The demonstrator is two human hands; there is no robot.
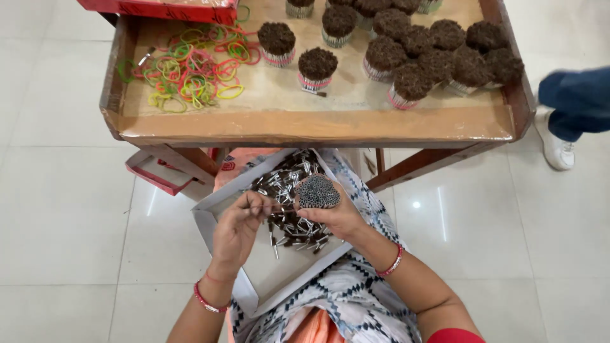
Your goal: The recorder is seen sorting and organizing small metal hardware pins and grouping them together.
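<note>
Red box [166, 9] at tray's [318, 124] far-left corner cut by top edge, only front strip seen. Bundles [298, 6] along tray's far edge cropped at top too, count unclear. Other person's leg [575, 101] & white shoe [556, 145] cut by right edge, motion-blurred. Red item [152, 173] under tray's near-left corner partly hidden by wooden leg, kind unclear. Loose sticks [289, 184] in white box [267, 273] on lap: partly covered by both hands, too small to count. Thin stick pinched in left hand [236, 230], tip hidden behind right hand [335, 215]. Right-hand fingers hidden behind round bundle [318, 192]. Both arms cropped at bottom edge.
</note>
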